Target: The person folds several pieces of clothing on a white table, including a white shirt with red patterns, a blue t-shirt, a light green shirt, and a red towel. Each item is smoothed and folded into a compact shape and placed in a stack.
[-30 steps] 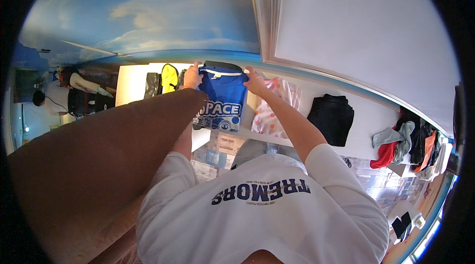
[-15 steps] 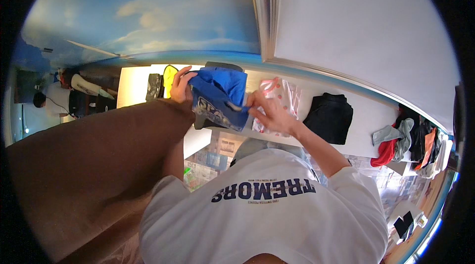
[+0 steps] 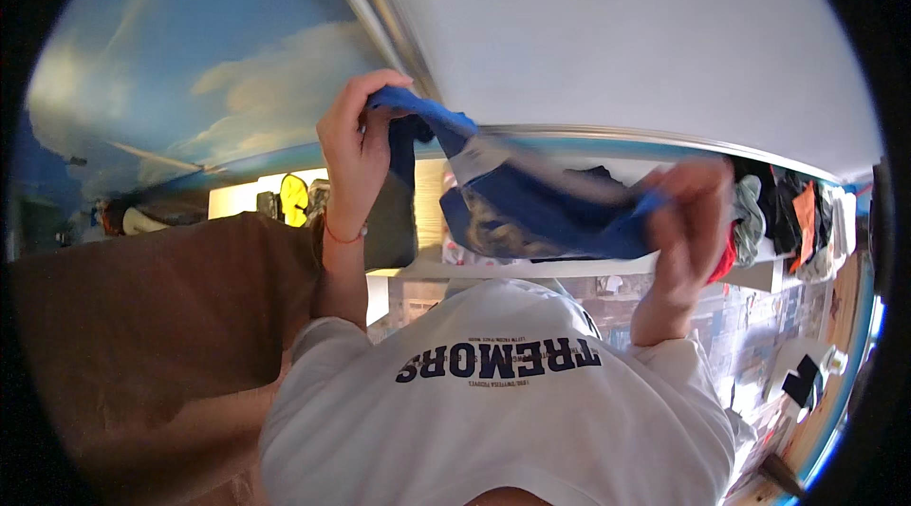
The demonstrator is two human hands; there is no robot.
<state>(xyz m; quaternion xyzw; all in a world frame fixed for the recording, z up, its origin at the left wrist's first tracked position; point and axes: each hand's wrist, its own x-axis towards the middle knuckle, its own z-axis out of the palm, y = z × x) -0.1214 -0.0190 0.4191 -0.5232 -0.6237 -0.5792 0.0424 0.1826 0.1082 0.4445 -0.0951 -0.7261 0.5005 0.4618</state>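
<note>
A blue garment [image 3: 560,221] with a pale print hangs in the air, stretched between my two hands; its exact cut is hard to make out. My left hand [image 3: 356,145], raised and with a thin red cord at the wrist, pinches one end. The other end is gripped in my right hand [image 3: 691,221], which is smeared by motion. A dark folded garment [image 3: 391,212] lies beyond my left wrist. Partly covered by the blue cloth is a pink-spotted white garment [image 3: 465,257].
Yellow [image 3: 293,199] and black [image 3: 269,206] garments lie at the left on a long pale table [image 3: 225,202]. To the right are several heaped clothes, among them an orange one [image 3: 805,216] and a red one [image 3: 724,261]. A large brown surface [image 3: 161,307] fills the lower left.
The blue garment has been lifted off the table and spread out sideways. My left hand has risen, and my right hand has swung far to the right. The view has turned.
</note>
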